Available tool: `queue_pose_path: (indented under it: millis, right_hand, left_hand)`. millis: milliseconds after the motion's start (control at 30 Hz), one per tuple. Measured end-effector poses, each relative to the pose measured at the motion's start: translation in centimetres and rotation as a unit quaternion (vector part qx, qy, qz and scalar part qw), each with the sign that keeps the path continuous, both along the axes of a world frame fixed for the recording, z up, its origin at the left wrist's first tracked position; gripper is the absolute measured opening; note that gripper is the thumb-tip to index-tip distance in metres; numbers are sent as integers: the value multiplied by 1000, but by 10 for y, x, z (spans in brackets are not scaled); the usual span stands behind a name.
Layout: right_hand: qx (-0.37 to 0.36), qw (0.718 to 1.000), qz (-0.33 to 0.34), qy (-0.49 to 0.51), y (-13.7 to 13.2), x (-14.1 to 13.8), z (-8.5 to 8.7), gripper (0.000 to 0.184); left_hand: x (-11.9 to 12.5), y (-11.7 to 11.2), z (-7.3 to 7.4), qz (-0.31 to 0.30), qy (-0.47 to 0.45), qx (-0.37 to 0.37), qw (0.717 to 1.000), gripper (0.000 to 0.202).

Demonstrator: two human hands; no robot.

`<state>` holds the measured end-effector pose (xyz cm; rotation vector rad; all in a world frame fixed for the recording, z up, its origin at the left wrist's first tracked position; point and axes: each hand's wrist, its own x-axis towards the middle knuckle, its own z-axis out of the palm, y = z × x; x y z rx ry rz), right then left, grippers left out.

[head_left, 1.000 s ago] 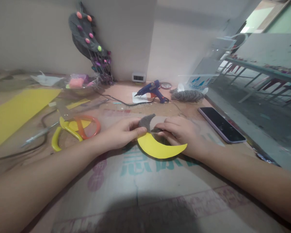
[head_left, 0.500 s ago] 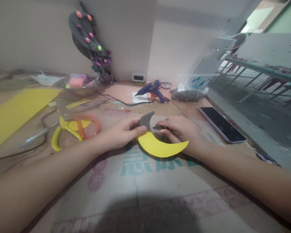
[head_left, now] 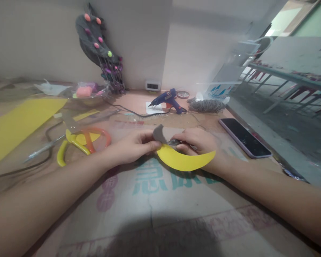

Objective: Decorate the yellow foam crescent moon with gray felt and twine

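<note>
My left hand pinches a small grey felt piece together with the left tip of a yellow crescent cut-out, both held just above the cardboard-covered table. Fingers of my right hand are curled round a small metal tool, probably scissors, whose tip meets the grey felt. The crescent's right end passes under my right wrist.
Yellow-handled scissors and an orange ring lie to the left beside a yellow sheet. At the back are a blue glue gun with its cord, a grey yarn bundle and a grey beaded ornament. A phone lies on the right.
The yellow crescent has turned and shifted right and a little up. The grey felt shows less, now a small upright flap between my hands.
</note>
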<state>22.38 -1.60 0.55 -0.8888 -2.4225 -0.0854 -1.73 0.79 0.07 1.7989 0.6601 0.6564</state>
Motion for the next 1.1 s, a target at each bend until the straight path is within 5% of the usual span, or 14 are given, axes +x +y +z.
queue_pose_path:
  millis: [1100]
  right_hand:
    - [-44,998,48,-9,-6,-4,7,28]
  left_hand:
    - [2,-1,6,-26,40,39,998,13]
